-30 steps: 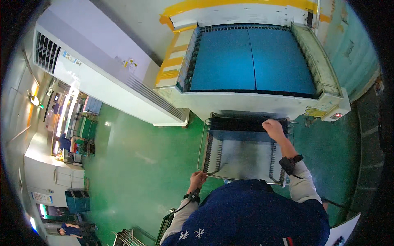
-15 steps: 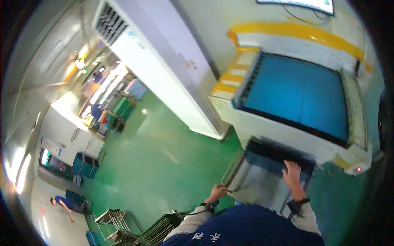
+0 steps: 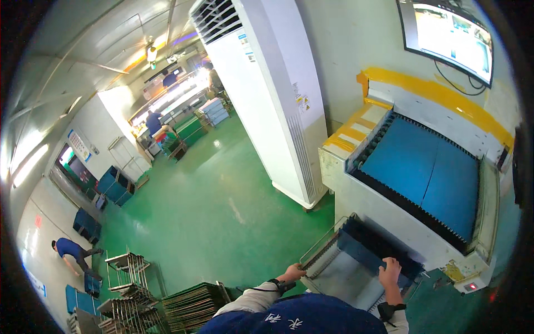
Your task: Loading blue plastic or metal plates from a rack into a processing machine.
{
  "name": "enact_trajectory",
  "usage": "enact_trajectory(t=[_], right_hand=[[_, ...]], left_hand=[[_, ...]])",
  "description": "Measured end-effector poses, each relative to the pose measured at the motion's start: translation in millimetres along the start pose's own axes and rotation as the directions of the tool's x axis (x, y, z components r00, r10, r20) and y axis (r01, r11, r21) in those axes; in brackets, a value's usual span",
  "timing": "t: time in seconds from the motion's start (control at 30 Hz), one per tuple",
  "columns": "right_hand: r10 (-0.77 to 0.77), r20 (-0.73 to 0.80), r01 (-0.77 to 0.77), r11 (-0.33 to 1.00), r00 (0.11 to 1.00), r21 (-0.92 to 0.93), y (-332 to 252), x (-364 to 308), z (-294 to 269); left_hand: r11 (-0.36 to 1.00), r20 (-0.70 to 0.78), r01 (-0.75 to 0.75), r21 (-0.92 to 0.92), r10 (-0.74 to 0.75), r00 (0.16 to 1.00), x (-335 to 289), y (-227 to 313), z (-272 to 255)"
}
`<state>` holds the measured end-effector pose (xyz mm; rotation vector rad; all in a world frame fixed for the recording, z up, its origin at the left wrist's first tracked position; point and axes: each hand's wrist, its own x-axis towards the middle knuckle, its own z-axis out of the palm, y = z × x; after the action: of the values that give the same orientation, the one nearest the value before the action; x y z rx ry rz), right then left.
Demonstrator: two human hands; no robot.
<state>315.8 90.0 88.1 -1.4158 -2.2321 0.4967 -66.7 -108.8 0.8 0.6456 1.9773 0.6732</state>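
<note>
In front of me stands a slotted rack (image 3: 340, 276) with a pale bottom and comb-like sides. Dark blue panels (image 3: 364, 250) stand upright in its far end, beside the machine. My left hand (image 3: 293, 271) is closed on the rack's left rim. Over the rack's right part I hold my right hand (image 3: 390, 271), its fingers apart and slightly bent, with nothing seen in them. It is close to the panels; whether it touches them I cannot tell. Just beyond, blue panels (image 3: 414, 161) lie flat on top of a white machine (image 3: 384, 209) edged with black toothed strips.
A tall white air conditioner (image 3: 272, 111) stands left of the machine; a screen (image 3: 450, 42) hangs above it. Metal racks (image 3: 130, 289) and a row of thin frames (image 3: 194, 303) stand at lower left. A person (image 3: 72, 253) bends by the left wall; others work far back.
My view has shifted, so the machine and air conditioner sit lower and farther right. My right hand has drawn slightly nearer to me, its fingers more bent. My left hand stays at the rack's rim.
</note>
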Motion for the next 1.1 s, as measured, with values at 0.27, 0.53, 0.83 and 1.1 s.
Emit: enact_trajectory(t=[0.27, 0.53, 0.83, 1.1], right_hand=[[0.072, 0.057, -0.050, 0.947, 0.996, -0.318, 17.4, 9.3, 11.9], [0.233, 0.151, -0.154, 0.900, 0.961, -0.408, 26.2, 11.5, 4.5], [0.240, 0.059, -0.202, 0.904, 0.969, -0.377, 14.8, 4.3, 6.6], [0.187, -0.011, -0.177, 0.906, 0.982, -0.385, 20.7, 4.3, 14.0]], left_hand=[[0.995, 0.001, -0.027, 0.093, 0.027, 1.000, -5.2, 6.1, -1.8], [0.988, 0.020, -0.066, 0.141, 0.063, 0.998, 0.6, 2.0, 1.2], [0.981, 0.085, -0.010, 0.195, -0.007, 0.996, -5.6, 18.7, -8.3], [0.983, 0.004, -0.073, 0.167, 0.073, 0.997, -10.0, 13.0, -7.2]])
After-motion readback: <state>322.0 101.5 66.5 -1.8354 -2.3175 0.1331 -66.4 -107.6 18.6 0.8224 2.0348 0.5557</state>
